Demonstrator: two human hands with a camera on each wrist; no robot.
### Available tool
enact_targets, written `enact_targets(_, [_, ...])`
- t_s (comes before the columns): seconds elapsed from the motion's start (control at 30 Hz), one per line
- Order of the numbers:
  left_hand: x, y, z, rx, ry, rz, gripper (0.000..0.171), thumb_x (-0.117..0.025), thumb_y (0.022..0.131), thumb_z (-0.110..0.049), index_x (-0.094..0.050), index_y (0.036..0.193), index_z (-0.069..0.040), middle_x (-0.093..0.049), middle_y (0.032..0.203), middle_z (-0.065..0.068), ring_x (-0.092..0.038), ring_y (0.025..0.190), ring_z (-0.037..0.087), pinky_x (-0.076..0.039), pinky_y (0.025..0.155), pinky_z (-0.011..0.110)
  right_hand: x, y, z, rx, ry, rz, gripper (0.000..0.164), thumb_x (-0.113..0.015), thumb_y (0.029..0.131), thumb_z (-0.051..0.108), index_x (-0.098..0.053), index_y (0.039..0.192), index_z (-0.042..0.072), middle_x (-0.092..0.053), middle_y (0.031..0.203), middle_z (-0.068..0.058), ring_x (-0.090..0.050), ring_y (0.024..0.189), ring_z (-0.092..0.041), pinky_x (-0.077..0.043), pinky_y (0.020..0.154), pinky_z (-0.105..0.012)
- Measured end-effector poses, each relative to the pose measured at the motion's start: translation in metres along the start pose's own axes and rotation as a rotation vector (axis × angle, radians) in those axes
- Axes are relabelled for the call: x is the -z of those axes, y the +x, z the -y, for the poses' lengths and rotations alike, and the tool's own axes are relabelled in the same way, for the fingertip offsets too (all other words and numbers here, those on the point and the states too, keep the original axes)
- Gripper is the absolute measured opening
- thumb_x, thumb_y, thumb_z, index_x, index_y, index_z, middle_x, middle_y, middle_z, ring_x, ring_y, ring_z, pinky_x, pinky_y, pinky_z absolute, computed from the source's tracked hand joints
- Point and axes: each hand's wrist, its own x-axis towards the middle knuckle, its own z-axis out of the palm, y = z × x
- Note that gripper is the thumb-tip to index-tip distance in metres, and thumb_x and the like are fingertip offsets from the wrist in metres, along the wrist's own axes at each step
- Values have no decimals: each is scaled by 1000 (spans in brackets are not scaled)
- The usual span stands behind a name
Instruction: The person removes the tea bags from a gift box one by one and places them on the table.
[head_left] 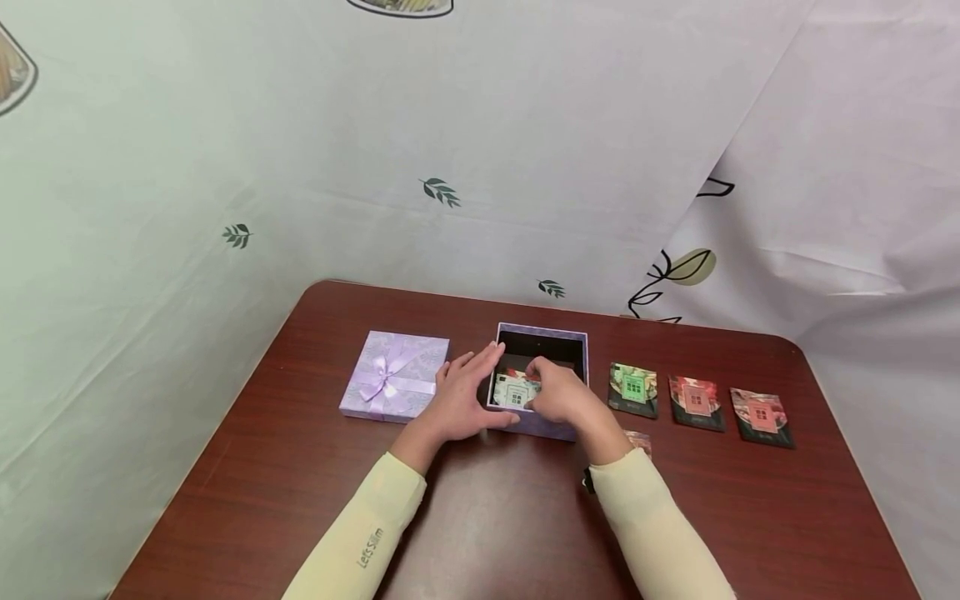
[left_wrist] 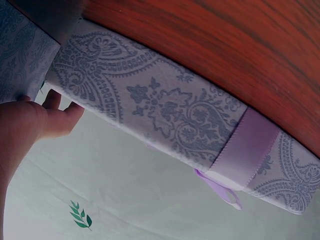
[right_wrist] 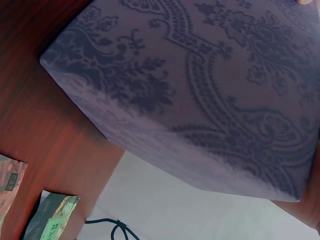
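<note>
A purple patterned gift box (head_left: 542, 427) stands uncovered on the table, its inside dark. Inside it, towards the front left, lies a flat food packet (head_left: 514, 393) with a white label. My right hand (head_left: 561, 393) reaches into the box and grips the packet's right part between thumb and bent index finger. At the box's left front corner is my left hand (head_left: 467, 402), fingers extended along the left side and thumb against the front wall. The box's patterned side (right_wrist: 200, 100) fills most of the right wrist view, with the right hand's grip hidden there.
The purple lid (head_left: 405, 383) with a ribbon bow lies left of the box, close by the left hand. On the right lie a green-label packet (head_left: 633, 390) and two red-label packets (head_left: 696, 402). Another packet (head_left: 640, 443) is partly hidden by the right forearm.
</note>
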Motion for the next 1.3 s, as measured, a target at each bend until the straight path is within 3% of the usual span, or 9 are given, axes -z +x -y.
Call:
enact_targets(0.2, [1, -1, -1, 6, 0, 5, 106, -83, 75, -55, -28, 160, -21, -25, 163, -2, -28, 140, 40, -12, 106, 65, 0, 5, -1, -23, 8, 59, 47, -74, 85, 5, -56, 127, 2, -63, 111, -15, -55, 79, -26, -44, 65, -36])
enact_targets(0.43, [1, -2, -2, 10, 5, 5, 107, -83, 75, -55, -28, 160, -22, -25, 163, -3, -28, 140, 40, -12, 106, 65, 1, 12, -3, -5, -5, 112, 45, -71, 83, 2, -57, 127, 1, -61, 114, -14, -54, 84, -26, -44, 70, -37])
enact_targets(0.87, [0, -1, -2, 14, 5, 10, 107, -83, 75, -55, -28, 160, -21, -25, 163, -3, -28, 140, 41, -12, 106, 65, -2, 14, -5, -5, 49, 54, 47, -74, 77, -3, -59, 121, 2, -61, 98, -11, -54, 77, -25, -44, 63, -33])
enact_targets(1.3, [1, -1, -2, 2, -1, 0, 107, -83, 74, -55, -29, 160, -20, -26, 163, 0, -28, 140, 42, -12, 106, 66, -2, 13, -5, 28, 92, 6, 53, -79, 74, -3, -59, 123, 2, -61, 95, -12, -55, 78, -25, -47, 64, -34])
